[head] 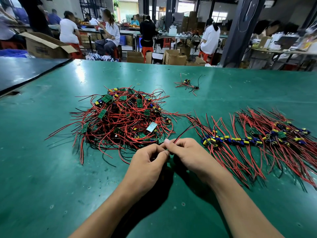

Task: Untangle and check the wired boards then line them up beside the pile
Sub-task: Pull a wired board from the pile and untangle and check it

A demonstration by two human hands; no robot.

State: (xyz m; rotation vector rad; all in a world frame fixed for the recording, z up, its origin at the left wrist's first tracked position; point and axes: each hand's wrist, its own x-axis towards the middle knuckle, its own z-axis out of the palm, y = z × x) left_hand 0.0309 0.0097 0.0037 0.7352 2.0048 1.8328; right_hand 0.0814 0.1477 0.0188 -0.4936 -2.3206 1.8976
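Worker is untangling thin red-and-black leads (185,131)

Just in front of the tangled pile of red-wired green boards (123,117), left hand (147,162) and right hand (187,152) are pinching the leads; laying them straight onto the row of sorted boards (248,140) right of the pile is probably coming next.

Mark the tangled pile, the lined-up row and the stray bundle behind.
Tangled pile of red-wired green boards (123,117): head view, middle of the heap.
Lined-up row of red-wired boards (240,141): head view, on its yellow and blue components.
Small stray red-and-black wire bundle (187,82): head view, its centre.
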